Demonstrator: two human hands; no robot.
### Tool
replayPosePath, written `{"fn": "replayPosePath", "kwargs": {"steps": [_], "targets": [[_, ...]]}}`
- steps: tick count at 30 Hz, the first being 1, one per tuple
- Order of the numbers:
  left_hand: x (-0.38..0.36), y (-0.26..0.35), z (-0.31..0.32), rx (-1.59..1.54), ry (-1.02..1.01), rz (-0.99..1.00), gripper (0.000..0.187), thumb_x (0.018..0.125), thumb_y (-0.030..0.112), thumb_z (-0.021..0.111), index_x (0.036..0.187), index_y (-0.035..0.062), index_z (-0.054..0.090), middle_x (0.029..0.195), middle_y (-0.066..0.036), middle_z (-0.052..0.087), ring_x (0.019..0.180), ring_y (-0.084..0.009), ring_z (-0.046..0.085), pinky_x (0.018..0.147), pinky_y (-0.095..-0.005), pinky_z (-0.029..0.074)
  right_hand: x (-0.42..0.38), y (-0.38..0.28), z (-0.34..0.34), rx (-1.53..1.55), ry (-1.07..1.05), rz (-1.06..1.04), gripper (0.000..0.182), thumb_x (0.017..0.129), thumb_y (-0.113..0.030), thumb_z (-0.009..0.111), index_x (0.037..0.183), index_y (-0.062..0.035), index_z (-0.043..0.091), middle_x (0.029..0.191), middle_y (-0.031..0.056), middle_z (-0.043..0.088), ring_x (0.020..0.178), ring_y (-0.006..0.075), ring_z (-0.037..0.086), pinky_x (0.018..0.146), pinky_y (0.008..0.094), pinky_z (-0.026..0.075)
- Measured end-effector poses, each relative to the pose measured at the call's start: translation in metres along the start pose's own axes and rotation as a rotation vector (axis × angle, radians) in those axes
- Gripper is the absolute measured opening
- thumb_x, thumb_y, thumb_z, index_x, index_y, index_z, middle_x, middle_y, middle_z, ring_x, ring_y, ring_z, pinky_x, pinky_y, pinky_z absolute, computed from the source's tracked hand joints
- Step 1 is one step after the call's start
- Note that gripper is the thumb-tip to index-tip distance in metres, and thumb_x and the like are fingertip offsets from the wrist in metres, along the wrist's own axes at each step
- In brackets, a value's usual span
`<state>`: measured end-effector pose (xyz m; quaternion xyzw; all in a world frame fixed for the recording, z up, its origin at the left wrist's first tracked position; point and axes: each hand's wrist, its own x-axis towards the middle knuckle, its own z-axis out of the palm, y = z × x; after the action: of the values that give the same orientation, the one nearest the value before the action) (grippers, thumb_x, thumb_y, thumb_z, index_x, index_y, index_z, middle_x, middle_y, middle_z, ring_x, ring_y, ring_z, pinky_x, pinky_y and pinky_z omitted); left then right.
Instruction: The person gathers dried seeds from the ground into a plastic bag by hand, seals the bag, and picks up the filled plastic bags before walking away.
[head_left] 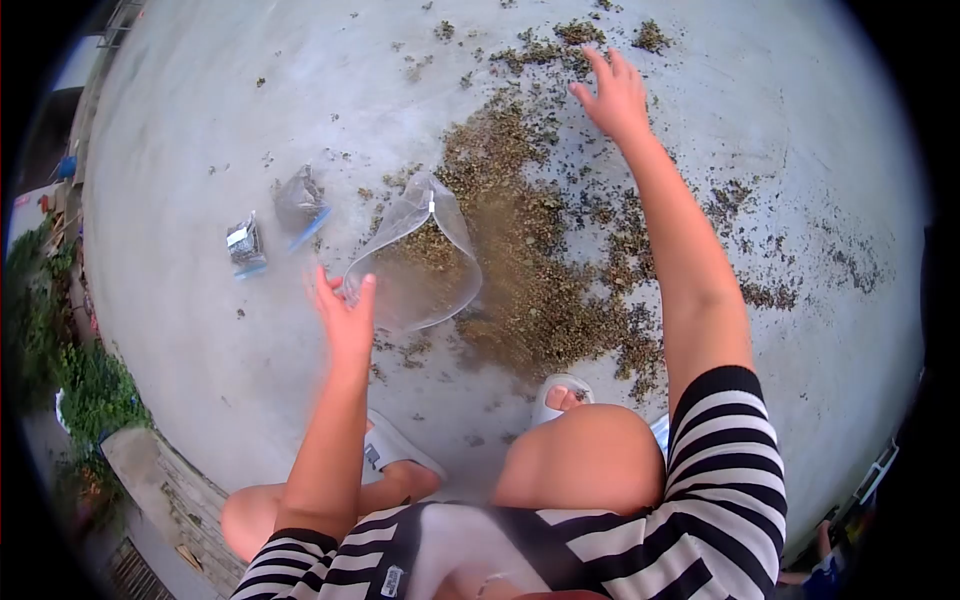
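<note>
My left hand (346, 318) is at the near left edge of a large clear bag (455, 215), thumb and fingers apart. The bag's mouth gapes wide toward me, and dried brown-green plant bits show through its thin wall. Farther out, my right hand (615, 100) reaches over the far part of the scattered plant bits (500, 230). Its fingers are spread, with nothing visible in them. The heap is thickest in the middle and thins out to the right.
Two smaller zip bags with blue closures, one filled bag (243, 245) and another (300, 205), lie on the concrete floor (180, 320) to the left. My slippered foot (565, 395) is close to the heap. Plants (95, 390) grow beyond the left edge.
</note>
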<state>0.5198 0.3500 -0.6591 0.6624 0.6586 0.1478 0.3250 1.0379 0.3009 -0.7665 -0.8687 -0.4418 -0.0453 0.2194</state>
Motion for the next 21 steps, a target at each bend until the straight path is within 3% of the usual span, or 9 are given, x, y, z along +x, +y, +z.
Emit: {"fn": "replayPosePath", "kwargs": {"steps": [1, 3, 5, 8, 11, 12, 17, 18, 21], "targets": [[-0.015, 0.003, 0.003, -0.140, -0.065, -0.208, 0.099, 0.095, 0.044, 0.081, 0.169, 0.0105, 0.024, 0.155, -0.016, 0.047, 0.134, -0.0306, 0.053, 0.101, -0.0421, 0.051, 0.031, 0.007, 0.012, -0.103, -0.011, 0.061, 0.076, 0.097, -0.058, 0.072, 0.162, -0.0307, 0.045, 0.169, 0.0180, 0.039, 0.155, 0.0462, 0.034, 0.124, 0.0609, 0.031], [-0.041, 0.010, 0.004, -0.456, -0.302, -0.499, 0.103, 0.092, 0.049, 0.083, 0.166, 0.0099, 0.025, 0.161, -0.017, 0.043, 0.141, -0.0345, 0.049, 0.106, -0.0507, 0.050, 0.078, 0.015, 0.044, -0.142, -0.129, 0.122, 0.079, 0.096, -0.070, 0.065, 0.164, -0.0394, 0.039, 0.172, 0.0154, 0.034, 0.157, 0.0473, 0.028, 0.124, 0.0658, 0.028], [-0.064, 0.020, 0.014, -0.525, -0.383, -0.646, 0.091, 0.097, 0.042, 0.080, 0.163, 0.0097, 0.026, 0.160, -0.018, 0.042, 0.137, -0.0357, 0.053, 0.104, -0.0567, 0.054, 0.094, -0.023, 0.053, -0.156, -0.271, 0.138, 0.077, 0.095, -0.079, 0.058, 0.162, -0.0435, 0.043, 0.173, 0.0102, 0.035, 0.159, 0.0437, 0.026, 0.123, 0.0714, 0.023], [-0.068, 0.024, 0.025, -0.782, -0.393, -0.799, 0.062, 0.105, 0.031, 0.070, 0.152, 0.0058, 0.040, 0.148, -0.018, 0.055, 0.124, -0.0340, 0.065, 0.100, -0.0530, 0.060, 0.068, -0.094, 0.049, -0.207, -0.424, -0.072, 0.076, 0.093, -0.083, 0.055, 0.157, -0.0425, 0.051, 0.172, 0.0073, 0.037, 0.161, 0.0404, 0.025, 0.122, 0.0748, 0.022], [-0.046, -0.002, 0.022, -0.869, -0.367, -0.773, 0.036, 0.109, 0.020, 0.061, 0.139, 0.0021, 0.053, 0.128, -0.016, 0.069, 0.105, -0.0304, 0.073, 0.094, -0.0460, 0.065, -0.001, -0.152, 0.013, -0.132, -0.608, -0.305, 0.074, 0.090, -0.082, 0.060, 0.148, -0.0360, 0.063, 0.167, 0.0081, 0.044, 0.159, 0.0391, 0.028, 0.121, 0.0730, 0.024], [-0.040, 0.001, 0.018, -0.871, -0.293, -0.739, 0.023, 0.110, 0.019, 0.058, 0.124, 0.0008, 0.061, 0.112, -0.012, 0.075, 0.096, -0.0258, 0.075, 0.089, -0.0408, 0.066, -0.032, -0.160, 0.002, -0.073, -0.604, -0.360, 0.073, 0.088, -0.079, 0.064, 0.145, -0.0328, 0.067, 0.163, 0.0090, 0.048, 0.156, 0.0391, 0.031, 0.119, 0.0707, 0.027], [-0.007, 0.002, -0.010, -1.022, -0.260, -0.789, 0.020, 0.110, 0.020, 0.059, 0.121, 0.0031, 0.062, 0.111, -0.012, 0.075, 0.095, -0.0215, 0.074, 0.081, -0.0365, 0.064, -0.151, -0.155, -0.076, 0.134, -0.718, -0.459, 0.066, 0.072, -0.061, 0.087, 0.125, -0.0239, 0.076, 0.149, 0.0090, 0.057, 0.144, 0.0386, 0.043, 0.108, 0.0563, 0.039], [0.001, -0.003, -0.009, -1.032, -0.251, -0.784, 0.020, 0.110, 0.021, 0.060, 0.121, 0.0035, 0.062, 0.111, -0.012, 0.075, 0.094, -0.0209, 0.074, 0.080, -0.0359, 0.064, -0.171, -0.152, -0.092, 0.129, -0.763, -0.487, 0.070, 0.068, -0.060, 0.090, 0.127, -0.0250, 0.075, 0.151, 0.0087, 0.054, 0.146, 0.0391, 0.040, 0.110, 0.0586, 0.039], [0.006, -0.022, -0.006, -0.940, -0.271, -0.757, 0.030, 0.109, 0.027, 0.063, 0.128, 0.0042, 0.065, 0.116, -0.011, 0.071, 0.108, -0.0245, 0.067, 0.097, -0.0420, 0.056, -0.239, -0.141, -0.132, 0.073, -0.779, -0.615, 0.085, 0.062, -0.058, 0.094, 0.138, -0.0292, 0.069, 0.163, 0.0085, 0.042, 0.154, 0.0411, 0.031, 0.113, 0.0683, 0.037]]}}
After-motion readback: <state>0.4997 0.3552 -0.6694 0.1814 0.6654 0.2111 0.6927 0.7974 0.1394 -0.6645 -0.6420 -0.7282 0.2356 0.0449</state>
